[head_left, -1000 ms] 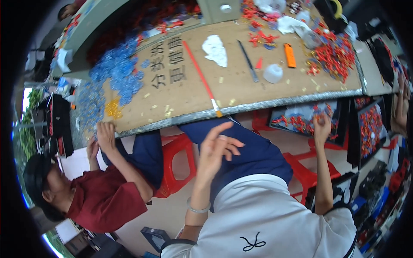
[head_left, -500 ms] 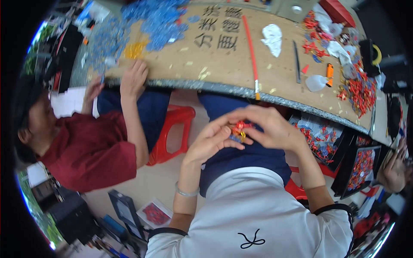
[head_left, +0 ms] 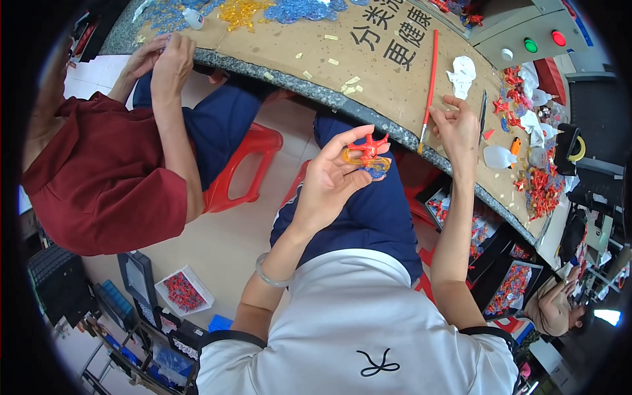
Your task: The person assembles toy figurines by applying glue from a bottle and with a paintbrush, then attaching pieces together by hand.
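Observation:
My left hand (head_left: 331, 186) is raised above my lap, its fingers and thumb closed round a small glossy plastic figure (head_left: 367, 153). The figure has a red spiky top, a clear yellow band and a clear blue base. Over the table's near edge, my right hand (head_left: 456, 128) has its fingers apart and nothing visible in them. Its fingertips are right beside the red-handled paintbrush (head_left: 432, 79); whether they touch it I cannot tell. The brush lies on the brown board (head_left: 289, 72) with its bristles at the stone edge.
A crumpled white tissue (head_left: 462, 76), dark tweezers-like tool (head_left: 483, 110), squeeze bottle (head_left: 498, 157) and orange cutter (head_left: 516, 145) lie beyond my right hand. Red pieces (head_left: 543, 191) are heaped at right, yellow ones (head_left: 242, 13) at far left. A co-worker in a maroon shirt (head_left: 125, 178) sits at left.
My right hand has let go of the figure and moved right and forward to the brush. My left hand now holds the figure alone. The whole view has turned and shifted.

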